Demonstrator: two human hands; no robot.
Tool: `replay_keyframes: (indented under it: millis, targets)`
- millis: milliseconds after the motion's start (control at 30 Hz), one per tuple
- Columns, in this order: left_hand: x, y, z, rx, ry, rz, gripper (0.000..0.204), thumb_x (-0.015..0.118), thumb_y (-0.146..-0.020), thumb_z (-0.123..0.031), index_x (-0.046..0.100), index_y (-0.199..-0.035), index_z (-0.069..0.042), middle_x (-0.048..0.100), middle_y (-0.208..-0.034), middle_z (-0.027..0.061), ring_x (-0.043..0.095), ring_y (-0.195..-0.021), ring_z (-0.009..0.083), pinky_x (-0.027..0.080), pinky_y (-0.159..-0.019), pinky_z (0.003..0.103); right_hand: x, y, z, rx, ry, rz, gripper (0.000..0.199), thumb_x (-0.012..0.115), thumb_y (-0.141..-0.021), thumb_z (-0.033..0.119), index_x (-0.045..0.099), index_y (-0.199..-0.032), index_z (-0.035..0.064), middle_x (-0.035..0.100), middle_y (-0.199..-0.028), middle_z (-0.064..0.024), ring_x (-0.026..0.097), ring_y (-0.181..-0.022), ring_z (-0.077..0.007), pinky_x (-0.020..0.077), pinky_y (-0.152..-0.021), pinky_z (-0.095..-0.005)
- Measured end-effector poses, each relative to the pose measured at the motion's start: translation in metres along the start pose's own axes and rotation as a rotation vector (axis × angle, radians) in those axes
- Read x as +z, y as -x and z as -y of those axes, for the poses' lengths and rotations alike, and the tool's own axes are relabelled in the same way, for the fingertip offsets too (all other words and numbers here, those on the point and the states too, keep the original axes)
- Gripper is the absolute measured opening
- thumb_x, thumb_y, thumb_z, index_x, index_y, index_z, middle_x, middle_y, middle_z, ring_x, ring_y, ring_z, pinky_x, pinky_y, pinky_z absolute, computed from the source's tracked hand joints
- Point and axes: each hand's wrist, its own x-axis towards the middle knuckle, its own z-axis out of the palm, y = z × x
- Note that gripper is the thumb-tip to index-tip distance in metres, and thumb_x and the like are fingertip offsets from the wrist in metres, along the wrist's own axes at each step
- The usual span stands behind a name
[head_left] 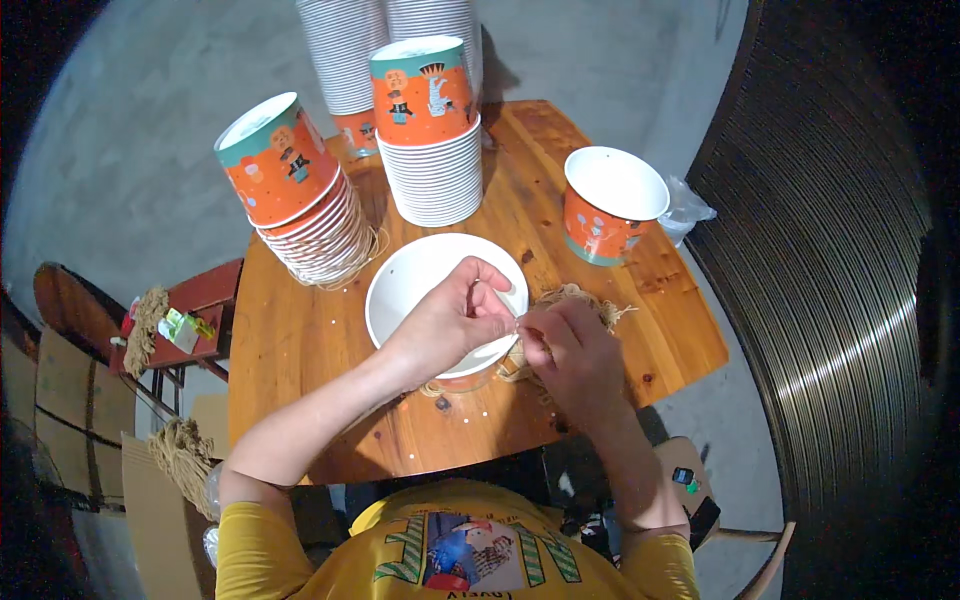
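A white-lined paper bucket (415,285) stands mouth up in front of me. My left hand (465,315) reaches across its opening, thumb and fingers pinched together. At the bucket's right rim, my right hand (570,355) is closed too, its fingertips meeting those of the left. Between them is a thin tan string, mostly hidden by the fingers. A tangled bundle of tan string (575,296) lies just beyond the right hand, with loose strands running under it by the rim.
Upside-down orange buckets with string (318,235) are stacked at the left, and another stack (430,180) stands behind. One upright bucket (612,215) is at the right of the wooden table (660,330). A red stool (225,290) and a ribbed shutter (830,250) flank it.
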Motion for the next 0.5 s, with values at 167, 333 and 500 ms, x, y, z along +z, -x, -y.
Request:
replay_keyframes:
  millis: [167, 333, 500]
  targets:
    - [0.002, 0.002, 0.003, 0.091, -0.118, -0.017, 0.027, 0.059, -0.084, 0.001, 0.043, -0.106, -0.002, 0.054, -0.079, 0.0010, 0.053, -0.074, 0.0079, 0.044, -0.070, 0.022, -0.004, -0.011, 0.000, -0.044, 0.015, 0.087, 0.020, 0.068, -0.072, 0.002, 0.057, -0.088, 0.0077, 0.054, -0.080, -0.0080, 0.058, -0.069, -0.0253, 0.0497, -0.058, -0.0342]
    - [0.008, 0.003, 0.006, 0.236, -0.278, -0.028, 0.023, 0.057, -0.085, -0.001, 0.044, -0.104, -0.002, 0.053, -0.081, 0.0015, 0.052, -0.074, 0.0086, 0.045, -0.072, 0.023, -0.007, -0.020, -0.016, 0.525, -0.491, 0.386, 0.014, 0.064, -0.076, 0.010, 0.058, -0.087, 0.0046, 0.060, -0.079, -0.0069, 0.060, -0.075, -0.0196, 0.0484, -0.067, -0.0327]
    - [0.003, 0.002, 0.009, 0.216, -0.217, -0.019, 0.022, 0.058, -0.085, 0.000, 0.045, -0.102, -0.003, 0.051, -0.082, 0.0006, 0.050, -0.076, 0.0077, 0.044, -0.072, 0.022, -0.009, -0.024, -0.013, 0.840, -0.909, 0.486, 0.013, 0.061, -0.079, 0.016, 0.058, -0.082, 0.0032, 0.053, -0.074, 0.0044, 0.049, -0.065, -0.0063, 0.0384, -0.053, -0.0223]
